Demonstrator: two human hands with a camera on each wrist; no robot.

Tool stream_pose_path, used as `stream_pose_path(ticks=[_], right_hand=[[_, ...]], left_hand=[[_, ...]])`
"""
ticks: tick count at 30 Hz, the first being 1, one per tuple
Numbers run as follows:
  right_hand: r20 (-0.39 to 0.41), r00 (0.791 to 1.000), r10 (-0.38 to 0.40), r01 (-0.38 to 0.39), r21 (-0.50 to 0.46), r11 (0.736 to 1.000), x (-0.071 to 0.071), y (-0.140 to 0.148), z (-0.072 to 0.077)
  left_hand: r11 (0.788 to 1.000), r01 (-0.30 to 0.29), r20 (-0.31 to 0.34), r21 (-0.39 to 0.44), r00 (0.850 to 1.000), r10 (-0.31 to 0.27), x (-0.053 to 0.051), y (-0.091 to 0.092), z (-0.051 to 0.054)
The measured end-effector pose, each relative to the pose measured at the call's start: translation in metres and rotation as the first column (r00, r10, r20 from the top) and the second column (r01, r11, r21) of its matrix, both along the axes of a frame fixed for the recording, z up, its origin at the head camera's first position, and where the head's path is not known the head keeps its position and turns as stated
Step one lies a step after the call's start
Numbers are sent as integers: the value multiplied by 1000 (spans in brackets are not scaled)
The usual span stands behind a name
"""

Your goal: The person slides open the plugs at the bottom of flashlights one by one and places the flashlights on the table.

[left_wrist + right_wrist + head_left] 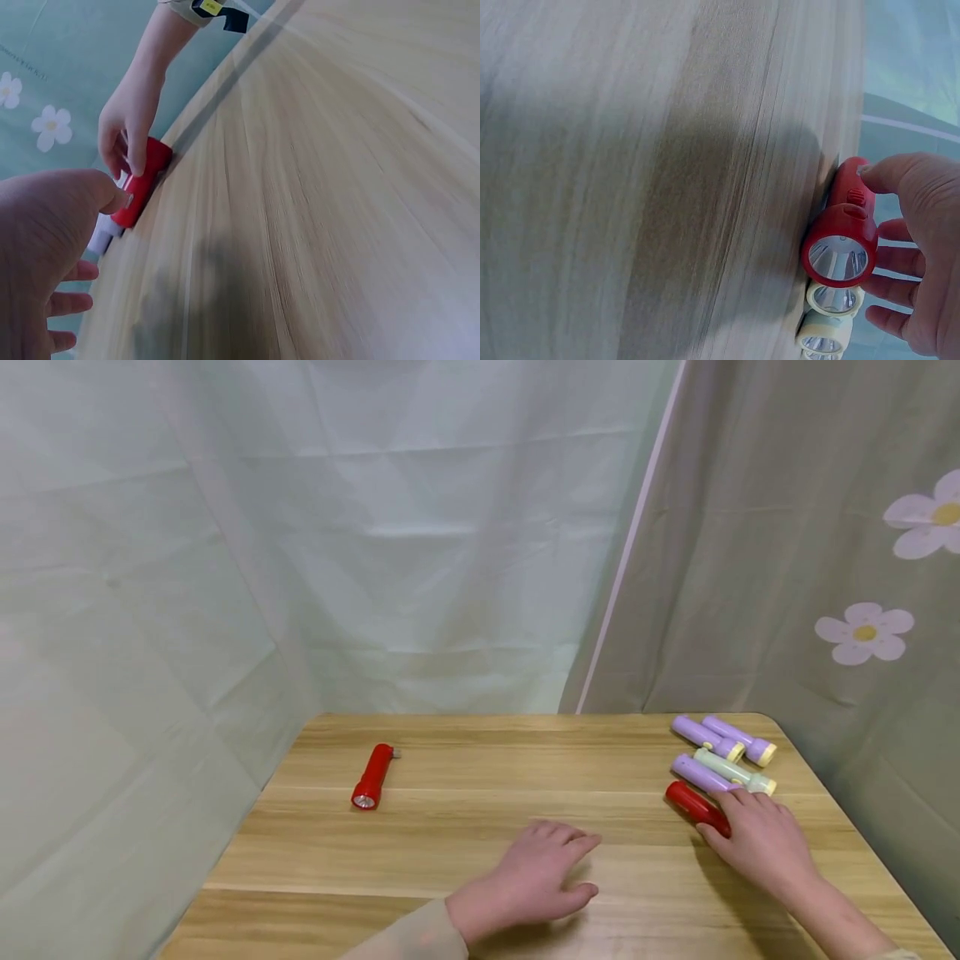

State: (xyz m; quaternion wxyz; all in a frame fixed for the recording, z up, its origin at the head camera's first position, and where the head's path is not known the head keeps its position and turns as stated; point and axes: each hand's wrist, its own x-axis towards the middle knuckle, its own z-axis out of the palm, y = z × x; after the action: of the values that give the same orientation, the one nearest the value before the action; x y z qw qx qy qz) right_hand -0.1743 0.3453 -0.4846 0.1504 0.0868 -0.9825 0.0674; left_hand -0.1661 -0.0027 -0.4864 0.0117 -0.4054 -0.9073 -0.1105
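At the right side of the table, my right hand (761, 839) holds a red flashlight (693, 806) between thumb and fingers. The right wrist view shows that red flashlight (847, 217) lying on the wood, lens toward the camera, thumb on its body and the other fingers beyond it. A purple flashlight (701, 772) lies right beside it. My left hand (536, 877) hovers over the middle front of the table, fingers spread and holding nothing. Another red flashlight (373, 778) lies alone at the left, its lens toward me.
Behind the held flashlight lie a pale green flashlight (735, 771) and two more purple flashlights (705, 737), close together near the back right corner. The wooden table (465, 768) is bordered by hanging curtains (450, 568) at the back and sides.
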Motion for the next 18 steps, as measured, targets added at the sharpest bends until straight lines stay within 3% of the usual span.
stream_pose_path(ticks=[7, 18], right_hand=[[24, 1000, -7, 7, 13, 1000, -1, -1, -3], [31, 1000, -1, 1, 0, 1000, 3, -1, -6]], left_hand=[[1000, 18, 26, 2, 999, -18, 1, 20, -1], [1000, 17, 71, 7, 997, -17, 4, 34, -1]])
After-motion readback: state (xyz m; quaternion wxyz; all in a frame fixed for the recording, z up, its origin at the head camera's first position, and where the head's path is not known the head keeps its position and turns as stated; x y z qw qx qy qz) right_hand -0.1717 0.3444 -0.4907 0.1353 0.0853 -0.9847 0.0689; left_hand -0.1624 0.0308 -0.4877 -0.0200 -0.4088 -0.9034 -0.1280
